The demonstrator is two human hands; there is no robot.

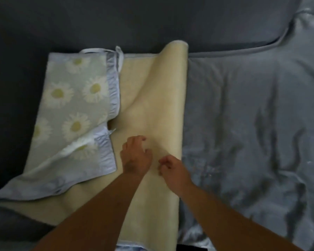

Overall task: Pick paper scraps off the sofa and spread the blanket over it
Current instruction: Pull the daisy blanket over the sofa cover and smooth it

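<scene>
Two hands over one folded daisy-print blanket [76, 109] on the grey sofa [243, 124]: left hand [136, 156] open, fingers spread; right hand [172, 169] loosely curled, holding nothing.

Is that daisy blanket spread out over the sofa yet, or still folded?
Still folded. The daisy blanket lies doubled, its cream underside turned up, and the grey sofa beside it is uncovered.

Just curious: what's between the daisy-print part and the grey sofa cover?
In the head view, the blanket's cream underside fills that stretch, between the daisy side and the grey cover.
</scene>
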